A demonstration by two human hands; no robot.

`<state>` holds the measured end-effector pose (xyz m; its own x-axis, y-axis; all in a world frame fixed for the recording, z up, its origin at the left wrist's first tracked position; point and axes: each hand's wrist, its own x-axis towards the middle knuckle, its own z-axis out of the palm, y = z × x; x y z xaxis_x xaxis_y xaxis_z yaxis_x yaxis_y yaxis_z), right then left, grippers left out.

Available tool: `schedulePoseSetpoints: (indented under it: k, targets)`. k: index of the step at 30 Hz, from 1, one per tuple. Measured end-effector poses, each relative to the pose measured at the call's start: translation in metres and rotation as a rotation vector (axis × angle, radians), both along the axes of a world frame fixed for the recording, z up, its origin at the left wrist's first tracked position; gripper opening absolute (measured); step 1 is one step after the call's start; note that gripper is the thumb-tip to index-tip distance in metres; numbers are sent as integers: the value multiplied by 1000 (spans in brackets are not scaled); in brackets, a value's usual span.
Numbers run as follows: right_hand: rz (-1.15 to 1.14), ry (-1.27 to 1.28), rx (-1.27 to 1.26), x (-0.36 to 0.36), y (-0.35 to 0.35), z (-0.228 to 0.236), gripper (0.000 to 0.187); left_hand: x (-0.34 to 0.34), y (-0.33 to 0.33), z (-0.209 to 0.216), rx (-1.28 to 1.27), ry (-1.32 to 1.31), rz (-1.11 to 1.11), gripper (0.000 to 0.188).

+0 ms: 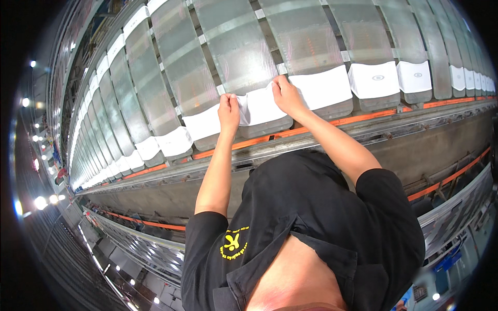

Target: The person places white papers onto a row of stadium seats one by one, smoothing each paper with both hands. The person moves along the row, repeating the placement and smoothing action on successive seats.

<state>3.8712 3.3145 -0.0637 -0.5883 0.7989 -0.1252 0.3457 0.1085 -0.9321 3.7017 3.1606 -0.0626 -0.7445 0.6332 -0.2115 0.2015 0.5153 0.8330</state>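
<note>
I'm looking at a white cloth piece (259, 106) draped over the near end of one long translucent panel (236, 46), roughly in the middle of the row. Both hands are on it. My left hand (229, 111) sits at the cloth's left edge, fingers curled shut and pinching the fabric, knuckles toward the camera. My right hand (287, 96) is on the cloth's upper right corner, fingers bent down and pressing or gripping the edge where it meets the panel; the fingertips themselves I cannot make out clearly. Both forearms run up from the lower middle of the view, bare, nearly straight, the left one almost vertical and the right slanting in from the right. A black short-sleeved shirt (311, 217) with a small yellow emblem fills the lower part of the picture.

Around this piece, the same white cloth covers (376, 79) sit on the ends of neighbouring panels to either side, each touching the next one in the row. The panels fan away toward the upper edge, bent by the lens. Just below the cloth ends runs an orange strip (363, 116) along a grey metal rail (290, 142). A second orange line (145, 223) shows lower down on the left. Bright lamps (39, 202) dot the far left rim. Nothing lies between the hands and the cloth.
</note>
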Motion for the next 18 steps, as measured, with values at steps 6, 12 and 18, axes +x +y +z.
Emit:
schedulePoseSetpoints:
  k: [6, 12, 18]
  targets:
    - [-86, -241, -244, -11, -39, -6, 36, 37, 2, -12, -24, -341, 131, 32]
    - [159, -44, -351, -9, -64, 30, 34, 53, -16, 13, -45, -642, 227, 43]
    - [361, -35, -345, 4, -74, 75, 34, 61, -27, 29, 117, -666, 283, 41]
